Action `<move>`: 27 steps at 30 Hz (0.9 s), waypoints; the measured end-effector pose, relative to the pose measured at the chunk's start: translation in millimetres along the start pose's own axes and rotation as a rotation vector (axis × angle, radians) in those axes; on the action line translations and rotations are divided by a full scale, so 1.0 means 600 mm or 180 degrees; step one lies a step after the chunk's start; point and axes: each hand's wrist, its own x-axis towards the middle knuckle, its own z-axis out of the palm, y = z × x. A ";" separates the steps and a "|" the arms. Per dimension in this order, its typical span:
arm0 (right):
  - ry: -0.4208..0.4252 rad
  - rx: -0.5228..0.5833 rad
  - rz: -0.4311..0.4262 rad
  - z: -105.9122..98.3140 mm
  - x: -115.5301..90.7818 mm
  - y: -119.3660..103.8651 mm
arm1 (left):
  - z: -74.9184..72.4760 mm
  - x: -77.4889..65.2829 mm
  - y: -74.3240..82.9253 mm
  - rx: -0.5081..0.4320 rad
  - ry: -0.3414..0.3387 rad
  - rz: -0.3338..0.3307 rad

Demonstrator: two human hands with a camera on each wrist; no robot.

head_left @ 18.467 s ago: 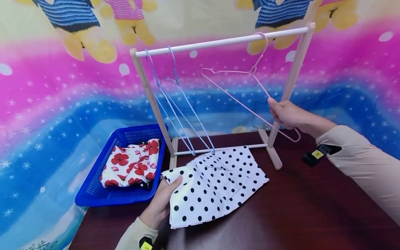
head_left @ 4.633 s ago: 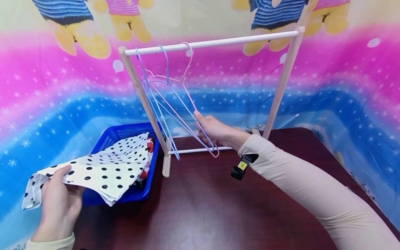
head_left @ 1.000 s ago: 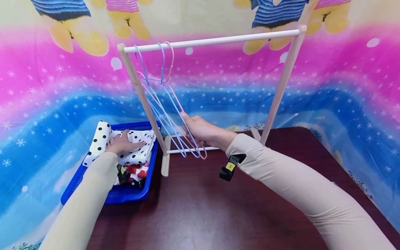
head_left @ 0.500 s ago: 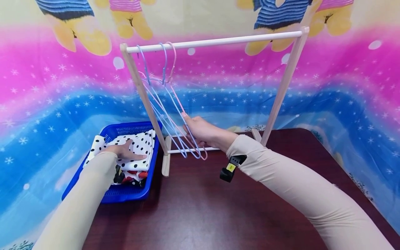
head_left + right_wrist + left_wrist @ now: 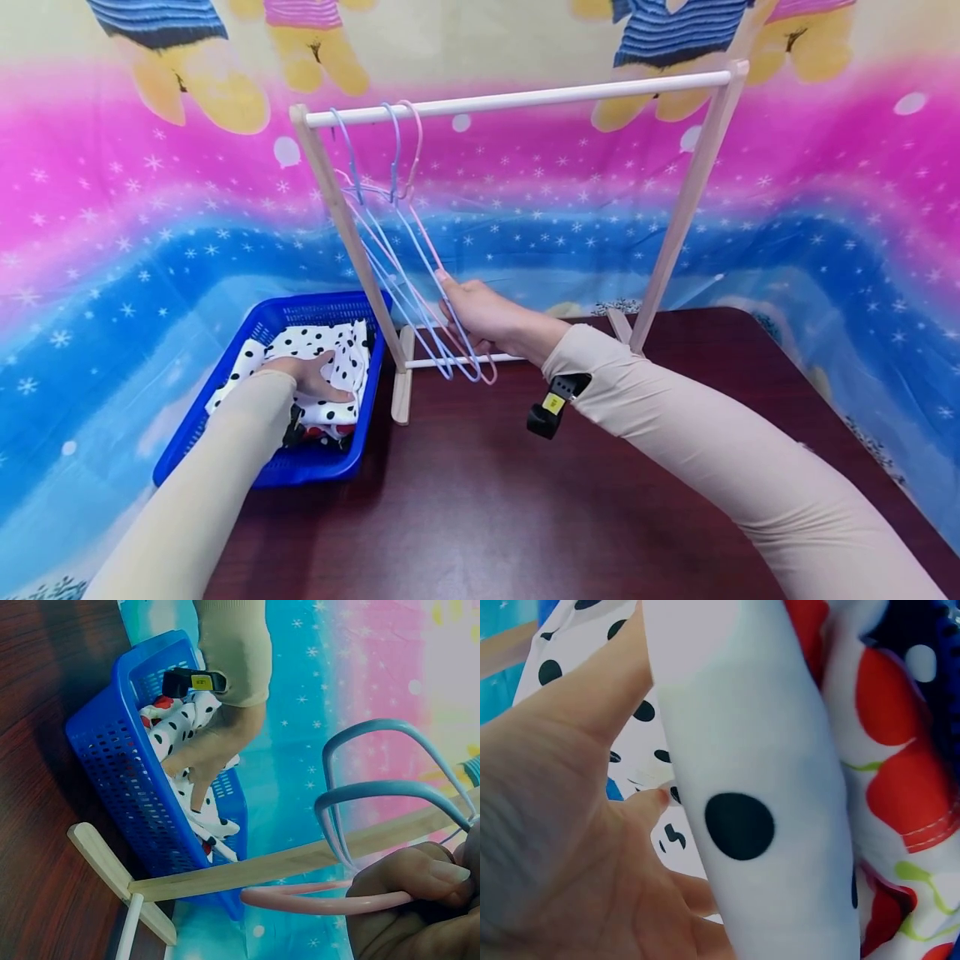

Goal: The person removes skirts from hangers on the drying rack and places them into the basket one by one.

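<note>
My left hand (image 5: 311,377) rests on a white cloth garment with black dots (image 5: 307,340), in the blue basket (image 5: 352,467). Thumb and fingers look spread over it; in the left wrist view some fingers (image 5: 649,806) pass behind a fold. Beneath lies a white garment with red flowers (image 5: 900,742), mostly covered, and some dark dotted cloth. My right hand (image 5: 487,312) grips the side of a pink hanger (image 5: 423,229), hooked on the rack's white rail. Two light blue hangers (image 5: 393,150) hang just left of it, their lower parts crossing near the hand.
The wooden rack (image 5: 693,192) stands on the dark red table (image 5: 510,483), its left post beside the basket. A low white crossbar (image 5: 423,363) joins its feet. A printed cloth backdrop (image 5: 570,242) rises behind the table.
Over the last second my left hand has shifted slightly right and down on the dotted garment, which now sits lower and more bunched in the basket. My right hand has stayed on the pink hanger.
</note>
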 end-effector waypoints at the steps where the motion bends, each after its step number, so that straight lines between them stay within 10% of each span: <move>1: 0.0004 0.0013 -0.0009 0.002 0.001 0.000 | 0.002 -0.001 -0.001 0.0022 0.0029 0.0008; 27: 0.0081 0.0163 0.0009 0.046 0.012 -0.013 | 0.026 -0.008 -0.004 0.0175 0.0238 0.0080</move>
